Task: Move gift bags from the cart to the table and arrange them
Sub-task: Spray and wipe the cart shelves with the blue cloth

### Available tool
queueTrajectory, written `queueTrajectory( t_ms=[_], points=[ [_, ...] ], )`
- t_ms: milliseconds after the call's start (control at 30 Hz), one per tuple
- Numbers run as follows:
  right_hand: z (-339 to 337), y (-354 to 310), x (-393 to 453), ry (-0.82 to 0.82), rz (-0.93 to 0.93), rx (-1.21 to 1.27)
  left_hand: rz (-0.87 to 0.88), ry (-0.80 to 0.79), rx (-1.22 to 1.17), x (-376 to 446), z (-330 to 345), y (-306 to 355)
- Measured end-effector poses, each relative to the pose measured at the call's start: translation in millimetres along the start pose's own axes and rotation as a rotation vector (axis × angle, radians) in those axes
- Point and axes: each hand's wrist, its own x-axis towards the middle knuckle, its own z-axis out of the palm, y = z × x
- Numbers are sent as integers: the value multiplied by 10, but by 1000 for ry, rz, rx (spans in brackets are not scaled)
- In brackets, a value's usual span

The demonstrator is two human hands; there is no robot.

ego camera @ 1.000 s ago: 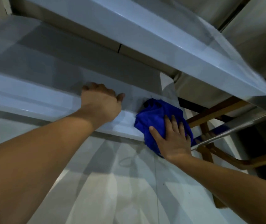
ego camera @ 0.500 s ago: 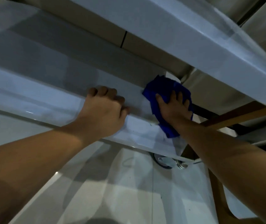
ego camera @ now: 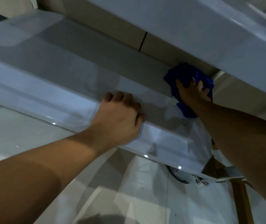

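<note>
I look down at the lower shelf (ego camera: 74, 75) of a white cart, under its upper shelf (ego camera: 193, 29). My left hand (ego camera: 121, 117) grips the raised front rim of the lower shelf, fingers curled over it. My right hand (ego camera: 192, 92) lies flat with spread fingers on a crumpled blue cloth (ego camera: 184, 73), pressing it onto the shelf's far right corner. No gift bags are in view.
A cart caster wheel (ego camera: 180, 175) shows below the shelf's right corner on the glossy white tile floor (ego camera: 129, 191). Brown wooden furniture legs (ego camera: 240, 196) stand at the lower right beside the cart.
My right hand has slid the blue cloth from the shelf's front rim back toward the far right corner. My left hand has kept its grip on the rim.
</note>
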Motion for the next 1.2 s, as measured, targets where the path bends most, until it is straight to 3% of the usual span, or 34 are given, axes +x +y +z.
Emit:
queueTrajectory(
  t_ms=[200,433,733,900,1033,1200],
  points=[
    [30,82,-349,-91,-1,-154,18,-32,3,-3,-20,-1],
    [51,147,-625,-109,-2,-163,20,-58,3,-2,8,-38],
    [81,-338,-222,-115,21,-79,98,-56,-28,11,30,-161],
    [212,-829,-219,-104,-66,-90,113,-87,-50,20,-34,-176],
    [356,-1366,-302,-112,-172,-72,138,-130,-87,13,-132,-554],
    [536,-2111,-396,-134,-245,-81,-73,-32,-16,-273,-347,-1590]
  ],
)
